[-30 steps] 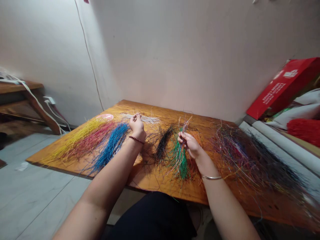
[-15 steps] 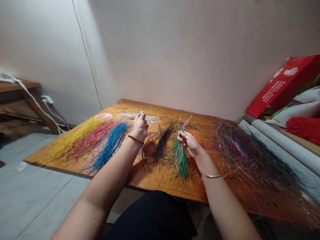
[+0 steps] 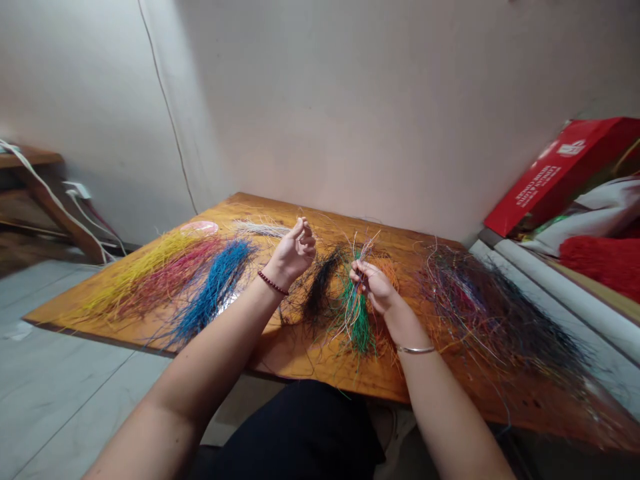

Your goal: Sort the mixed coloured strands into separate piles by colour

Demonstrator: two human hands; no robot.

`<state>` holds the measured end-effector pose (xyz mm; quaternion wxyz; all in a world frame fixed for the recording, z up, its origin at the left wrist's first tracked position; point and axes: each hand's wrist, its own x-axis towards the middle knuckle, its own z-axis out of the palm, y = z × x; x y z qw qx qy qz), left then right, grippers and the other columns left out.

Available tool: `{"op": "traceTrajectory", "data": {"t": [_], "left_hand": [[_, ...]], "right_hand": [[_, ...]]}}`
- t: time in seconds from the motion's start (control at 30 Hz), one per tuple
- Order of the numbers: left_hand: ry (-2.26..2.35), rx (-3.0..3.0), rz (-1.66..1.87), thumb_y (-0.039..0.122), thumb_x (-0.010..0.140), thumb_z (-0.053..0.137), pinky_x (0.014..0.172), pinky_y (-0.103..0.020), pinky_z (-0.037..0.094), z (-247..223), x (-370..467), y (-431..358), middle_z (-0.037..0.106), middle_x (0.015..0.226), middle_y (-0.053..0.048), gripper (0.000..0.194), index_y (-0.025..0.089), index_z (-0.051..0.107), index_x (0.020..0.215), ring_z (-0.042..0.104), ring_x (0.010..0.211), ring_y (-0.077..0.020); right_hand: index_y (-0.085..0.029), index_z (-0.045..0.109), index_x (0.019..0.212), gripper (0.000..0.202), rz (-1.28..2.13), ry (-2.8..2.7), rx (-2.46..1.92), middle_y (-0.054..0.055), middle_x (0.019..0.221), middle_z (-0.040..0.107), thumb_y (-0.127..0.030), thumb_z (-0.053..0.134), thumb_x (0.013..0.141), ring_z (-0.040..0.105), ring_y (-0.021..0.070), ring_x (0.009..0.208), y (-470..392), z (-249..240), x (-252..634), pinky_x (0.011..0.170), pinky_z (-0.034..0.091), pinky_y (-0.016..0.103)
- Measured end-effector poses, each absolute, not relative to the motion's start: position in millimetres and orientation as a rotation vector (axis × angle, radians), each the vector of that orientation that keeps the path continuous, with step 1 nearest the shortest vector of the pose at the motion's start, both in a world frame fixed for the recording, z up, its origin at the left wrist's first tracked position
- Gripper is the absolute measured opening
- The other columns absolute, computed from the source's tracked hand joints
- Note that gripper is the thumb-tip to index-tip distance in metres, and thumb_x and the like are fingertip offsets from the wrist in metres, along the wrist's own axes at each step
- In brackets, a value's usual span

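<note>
My left hand (image 3: 294,252) is raised with its fingertips pinched together, just right of a bunch of white wires (image 3: 260,229). Whatever may be in that pinch is too thin to make out. My right hand (image 3: 376,287) is closed around a small bundle of thin mixed-colour wires (image 3: 356,303), whose pale ends fan out above and below the fingers. Beneath the bundle lies a pile of green wires (image 3: 361,330), with orange wires (image 3: 390,270) partly hidden behind the hand. A black pile (image 3: 320,283) rests between my two hands.
Yellow (image 3: 135,270), red (image 3: 173,277) and blue wire piles (image 3: 213,287) spread over the left of the wooden table (image 3: 280,357). A dark multicoloured tangle (image 3: 480,307) covers the right. Beyond it are white rolls (image 3: 565,287) and a red box (image 3: 550,173).
My left hand has moved right and slightly nearer, away from the white wires. My right hand keeps its grip on the bundle. The whole view has shifted a little.
</note>
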<state>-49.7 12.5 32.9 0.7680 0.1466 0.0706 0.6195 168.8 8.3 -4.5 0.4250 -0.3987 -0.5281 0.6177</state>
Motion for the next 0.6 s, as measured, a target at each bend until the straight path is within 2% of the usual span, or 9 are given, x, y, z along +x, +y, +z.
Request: {"op": "traceTrajectory", "data": {"t": [0.17,0.37,0.6], "left_hand": [[0.073,0.365,1.197,0.024,0.099,0.048,0.044,-0.014,0.037,29,-32,3,0.065,0.078,0.001,0.020,0.019,0.065,0.090,0.050,0.054,-0.0041],[0.143,0.447,1.204,0.020,0.091,0.061,0.044,-0.011,0.034,17,-21,6,0.063,0.078,0.002,0.004,0.017,0.064,0.092,0.050,0.055,-0.0022],[0.303,0.612,1.169,0.026,0.081,0.075,0.043,-0.012,0.031,9,-14,7,0.055,0.072,0.003,0.017,0.016,0.063,0.090,0.046,0.052,-0.0017]], "right_hand": [[-0.020,0.047,0.078,0.041,1.548,-1.319,-0.980,-0.003,0.062,0.055,-0.057,0.066,0.074,0.031,0.0057,0.042,9,-8,168,0.041,0.018,0.021],[-0.020,0.051,0.078,0.038,1.507,-1.256,-0.987,0.001,0.067,0.063,-0.053,0.068,0.073,0.038,0.0080,0.046,10,-12,168,0.041,0.024,0.021],[-0.021,0.054,0.078,0.036,1.504,-1.254,-0.987,0.000,0.072,0.062,-0.052,0.070,0.072,0.041,0.0085,0.049,10,-14,166,0.042,0.027,0.021]]}}
